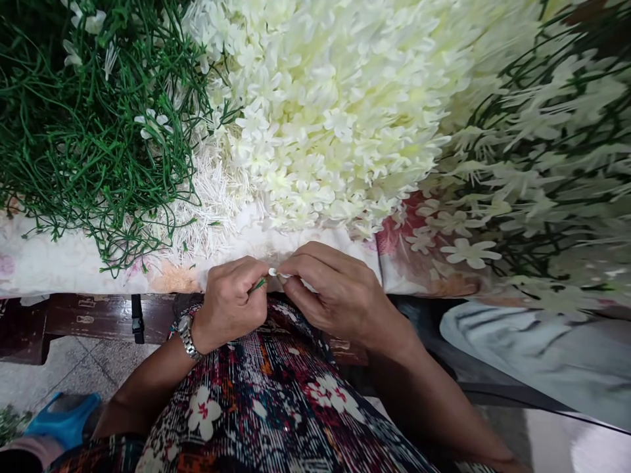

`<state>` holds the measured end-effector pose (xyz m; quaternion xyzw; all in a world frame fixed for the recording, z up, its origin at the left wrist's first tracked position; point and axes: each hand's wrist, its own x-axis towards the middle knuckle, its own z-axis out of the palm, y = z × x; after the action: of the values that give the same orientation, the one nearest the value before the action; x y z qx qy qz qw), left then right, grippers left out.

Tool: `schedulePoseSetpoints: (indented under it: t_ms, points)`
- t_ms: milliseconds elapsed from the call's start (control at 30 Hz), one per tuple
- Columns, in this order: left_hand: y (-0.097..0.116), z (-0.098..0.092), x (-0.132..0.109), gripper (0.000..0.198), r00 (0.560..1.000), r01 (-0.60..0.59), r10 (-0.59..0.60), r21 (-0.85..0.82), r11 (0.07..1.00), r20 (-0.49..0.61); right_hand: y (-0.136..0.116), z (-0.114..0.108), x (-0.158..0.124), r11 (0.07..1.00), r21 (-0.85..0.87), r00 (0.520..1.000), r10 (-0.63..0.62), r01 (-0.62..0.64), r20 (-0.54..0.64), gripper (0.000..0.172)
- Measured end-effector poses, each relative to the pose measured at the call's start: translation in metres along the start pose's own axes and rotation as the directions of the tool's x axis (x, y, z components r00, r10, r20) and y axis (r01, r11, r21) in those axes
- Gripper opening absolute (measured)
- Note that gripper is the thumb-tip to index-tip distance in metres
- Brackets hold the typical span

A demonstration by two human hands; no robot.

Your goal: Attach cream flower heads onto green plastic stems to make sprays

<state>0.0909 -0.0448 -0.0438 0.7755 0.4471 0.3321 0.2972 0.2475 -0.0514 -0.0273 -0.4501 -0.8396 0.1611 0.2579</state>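
**Stem and white piece pinched together at the table edge, loose heaps still large**

A thin green stem (257, 285) is pinched in the closed left hand (229, 305), its tip pointed right. A small white piece (273, 271) is gripped between thumb and fingertips of the closed right hand (335, 295). The two parts are held tip to tip, touching or nearly so; whether they are already joined cannot be told. Both hands are kept just above the lap, at the near edge of the floral cloth (59, 263).

Done so far, as judged from the layout: a heap of flowered sprays (542, 164), white blossoms on dark stems, is stacked at the right.

Left, as judged:
- a dense pile of bare green stems (89, 131) at the left, with only a few blossoms seen in it
- a scatter of thin white pins (211, 203) just beyond the left hand
- a large mound of loose white blossoms (340, 98) in the middle

Plenty of work is judged to remain.

A metal wristwatch (187, 336) is worn on the left wrist. A patterned dress (276, 407) is seen across the lap, a blue shoe (64, 417) at lower left.
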Motion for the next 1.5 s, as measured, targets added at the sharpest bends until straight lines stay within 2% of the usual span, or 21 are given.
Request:
schedulePoseSetpoints:
  t_ms: [300, 467, 600, 700, 833, 1033, 1233, 1500]
  points:
    - [-0.002, 0.000, 0.000, 0.017, 0.999, 0.041, -0.041, -0.002, 0.999, -0.026, -0.003, 0.001, 0.004, 1.000, -0.021, 0.999, 0.005, -0.004, 0.034, 0.013]
    - [-0.002, -0.004, 0.001, 0.015, 0.994, 0.111, -0.109, -0.163, 0.980, 0.019, -0.004, -0.004, 0.004, 0.998, 0.045, 0.998, 0.049, -0.051, 0.045, 0.012]
    - [-0.002, -0.008, 0.001, 0.014, 0.987, 0.163, -0.155, -0.250, 0.954, 0.052, -0.004, -0.013, 0.000, 0.987, 0.137, 0.996, 0.088, -0.089, 0.015, 0.029]
    - [-0.001, -0.010, 0.001, 0.013, 0.985, 0.172, -0.166, -0.252, 0.952, 0.047, -0.005, -0.017, -0.003, 0.986, 0.136, 0.992, 0.106, -0.095, -0.072, 0.037]
    - [-0.001, -0.010, 0.002, 0.014, 0.989, 0.148, -0.139, -0.255, 0.956, 0.054, -0.005, -0.013, -0.005, 0.993, 0.112, 0.984, 0.057, -0.038, -0.166, 0.023]
    - [-0.003, -0.006, -0.001, 0.013, 1.000, 0.021, -0.019, -0.155, 0.988, 0.013, -0.003, -0.002, -0.004, 0.999, 0.046, 0.997, 0.015, -0.011, -0.077, 0.009]
    - [-0.004, -0.001, -0.002, 0.015, 0.999, -0.050, 0.049, -0.062, 0.997, -0.009, -0.001, 0.005, -0.005, 1.000, -0.001, 0.996, 0.001, -0.001, -0.084, 0.008]
    - [-0.003, 0.001, -0.003, 0.017, 0.998, -0.049, 0.049, -0.002, 0.999, -0.026, 0.002, 0.016, -0.006, 0.992, 0.123, 0.991, 0.016, 0.000, -0.130, 0.013]
